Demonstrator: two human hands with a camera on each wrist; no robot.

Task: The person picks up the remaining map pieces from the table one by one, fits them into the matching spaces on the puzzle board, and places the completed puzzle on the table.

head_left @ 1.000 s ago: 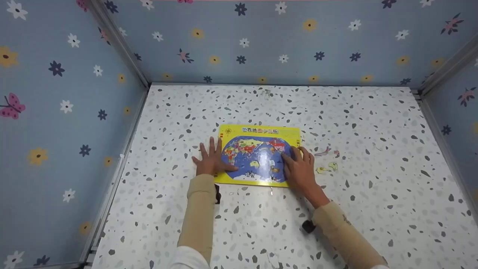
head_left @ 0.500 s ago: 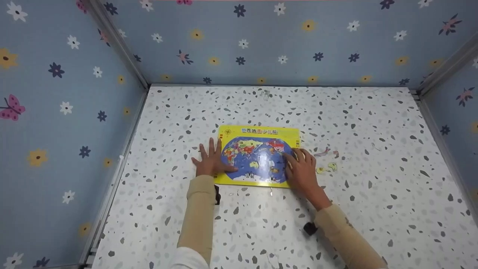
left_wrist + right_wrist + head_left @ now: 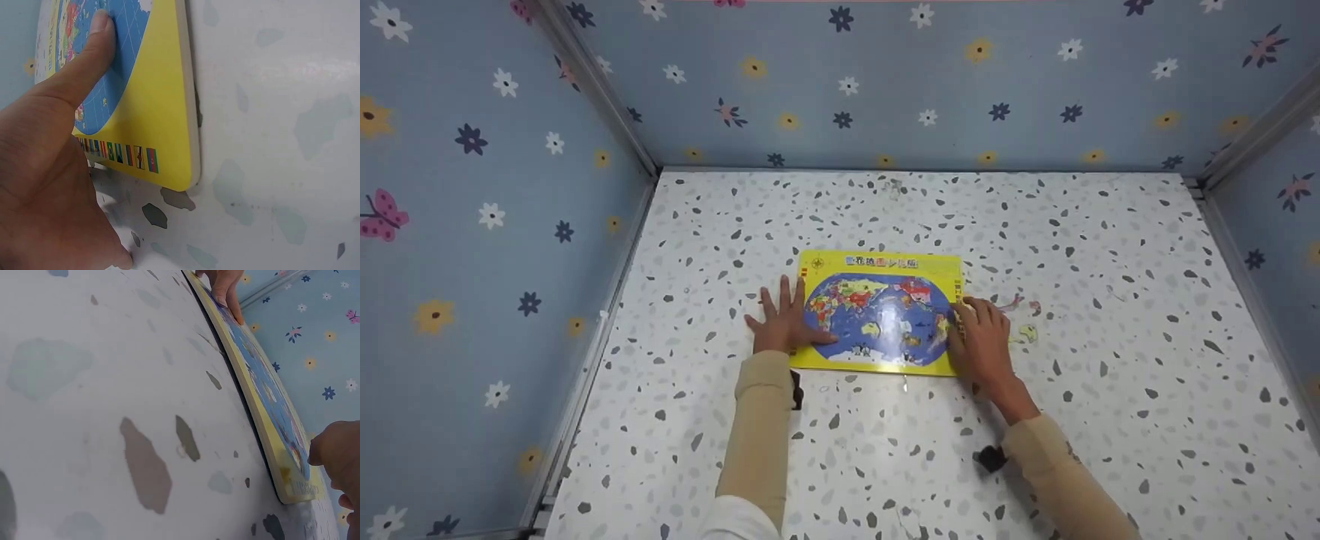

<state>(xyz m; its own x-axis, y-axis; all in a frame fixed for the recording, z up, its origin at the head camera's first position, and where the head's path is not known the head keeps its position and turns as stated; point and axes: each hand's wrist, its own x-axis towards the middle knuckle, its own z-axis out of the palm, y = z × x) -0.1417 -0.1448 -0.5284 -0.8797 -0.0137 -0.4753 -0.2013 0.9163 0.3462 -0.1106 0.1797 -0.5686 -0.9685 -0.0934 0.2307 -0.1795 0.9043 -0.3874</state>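
Note:
A yellow-bordered world map puzzle board (image 3: 877, 367) lies flat on the speckled table. My left hand (image 3: 780, 324) spreads its fingers along the board's left edge; in the left wrist view the thumb (image 3: 95, 50) rests on the blue map area. Over the board's right edge is my right hand (image 3: 984, 343), its fingers loosely bent, and I see nothing held in it. In the right wrist view its thumb (image 3: 337, 450) is beside the board's corner. Just right of that hand lie a yellow-green puzzle piece (image 3: 1028, 333) and a small pink piece (image 3: 1036, 307).
The white speckled table (image 3: 840, 457) extends around the board. Blue flowered panels stand along the back (image 3: 885, 90) and both sides. A dark wrist camera (image 3: 991, 458) hangs by the right forearm, another (image 3: 796, 390) by the left.
My right hand has slid right, off the map area to the board's right edge, uncovering the map's right side and partly covering a loose yellow piece. The left hand stays put.

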